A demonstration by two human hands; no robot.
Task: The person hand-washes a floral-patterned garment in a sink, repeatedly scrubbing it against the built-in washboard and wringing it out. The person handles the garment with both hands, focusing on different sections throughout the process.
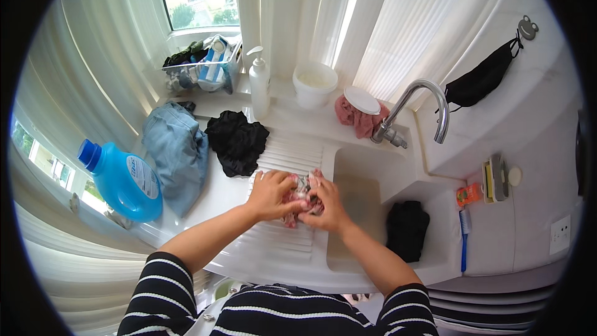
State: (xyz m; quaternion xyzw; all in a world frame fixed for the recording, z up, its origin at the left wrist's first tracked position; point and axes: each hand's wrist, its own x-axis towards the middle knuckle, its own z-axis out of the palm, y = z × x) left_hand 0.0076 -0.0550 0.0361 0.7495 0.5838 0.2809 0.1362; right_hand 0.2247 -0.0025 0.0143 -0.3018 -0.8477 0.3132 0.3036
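Observation:
Both my hands are closed on a crumpled pink-and-white patterned cloth [290, 218] over the ridged washboard [293, 149] beside the sink basin. My left hand [271, 195] grips its left side, fingers curled over it. On the right side, my right hand [328, 207] bunches the cloth between thumb and fingers. The hands are close together and hide much of the cloth. A black garment [236, 143] lies heaped just beyond my left hand, next to a light blue garment [176, 152].
A blue detergent bottle [127, 180] stands at left. Behind are a pump bottle [259, 90], a white tub [314, 87] and a clear bin [205, 71]. The faucet [410, 109] arches over the basin [354, 224]. Black cloth [407, 230] and a blue brush [464, 239] lie at right.

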